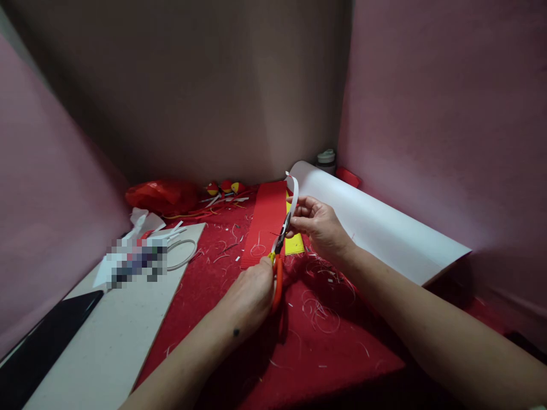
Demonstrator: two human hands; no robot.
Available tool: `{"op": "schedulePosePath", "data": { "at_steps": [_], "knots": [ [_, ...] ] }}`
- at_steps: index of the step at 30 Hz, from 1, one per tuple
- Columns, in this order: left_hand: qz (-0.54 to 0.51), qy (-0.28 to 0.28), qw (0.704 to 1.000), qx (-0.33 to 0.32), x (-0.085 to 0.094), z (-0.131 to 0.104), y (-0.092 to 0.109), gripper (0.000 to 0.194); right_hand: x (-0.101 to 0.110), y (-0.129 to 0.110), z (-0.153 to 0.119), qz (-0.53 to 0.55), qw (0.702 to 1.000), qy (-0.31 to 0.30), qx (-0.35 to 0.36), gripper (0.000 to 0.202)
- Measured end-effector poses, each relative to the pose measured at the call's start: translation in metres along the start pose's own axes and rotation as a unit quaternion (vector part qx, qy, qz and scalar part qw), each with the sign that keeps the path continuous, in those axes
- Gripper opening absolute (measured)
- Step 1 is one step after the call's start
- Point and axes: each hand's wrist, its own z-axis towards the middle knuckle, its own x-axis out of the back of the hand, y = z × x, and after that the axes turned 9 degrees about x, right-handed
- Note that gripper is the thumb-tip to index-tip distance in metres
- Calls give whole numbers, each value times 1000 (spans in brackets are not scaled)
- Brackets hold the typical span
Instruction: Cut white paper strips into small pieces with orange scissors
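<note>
My left hand (pixel 255 290) is closed round the orange handles of a pair of scissors (pixel 278 273), whose blades point away from me. A narrow white paper strip (pixel 295 191), curled at its top, is pinched between the fingers of my right hand (pixel 318 225). The blades lie against the lower part of this strip, close to my right fingertips. Beneath and behind the scissors lies a red corrugated sheet (pixel 265 225). A yellow corrugated sheet (pixel 294 245) shows beside it, partly covered by my right hand.
A large white paper roll (pixel 376 222) lies at the right, with a lidded bottle (pixel 326 160) behind it. Thin paper scraps (pixel 320 313) litter the red cloth (pixel 239 364). A red plastic bag (pixel 164 196) and small red-yellow figures (pixel 226 187) sit at the back. A pale board (pixel 128 330) lies left.
</note>
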Motion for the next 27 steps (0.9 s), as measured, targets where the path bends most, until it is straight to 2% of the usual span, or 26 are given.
{"op": "schedulePosePath", "data": {
  "at_steps": [3, 6, 16, 20, 27],
  "knots": [
    [41, 45, 998, -8, 3, -4, 4, 31, 0, 0, 0, -6, 1000, 0, -3, 32],
    [87, 57, 994, -29, 8, -8, 9, 30, -1, 0, -1, -7, 1000, 6, -4, 33],
    [75, 38, 996, -14, 18, -15, 23, 38, -1, 2, -1, -1, 1000, 7, 11, 34],
    [68, 22, 997, 4, 20, -18, 27, 34, 1, 5, 0, 2, 1000, 9, 17, 35],
    [36, 16, 999, -1, 17, -14, 25, 29, 0, 0, 0, 3, 1000, 18, 3, 30]
  ]
}}
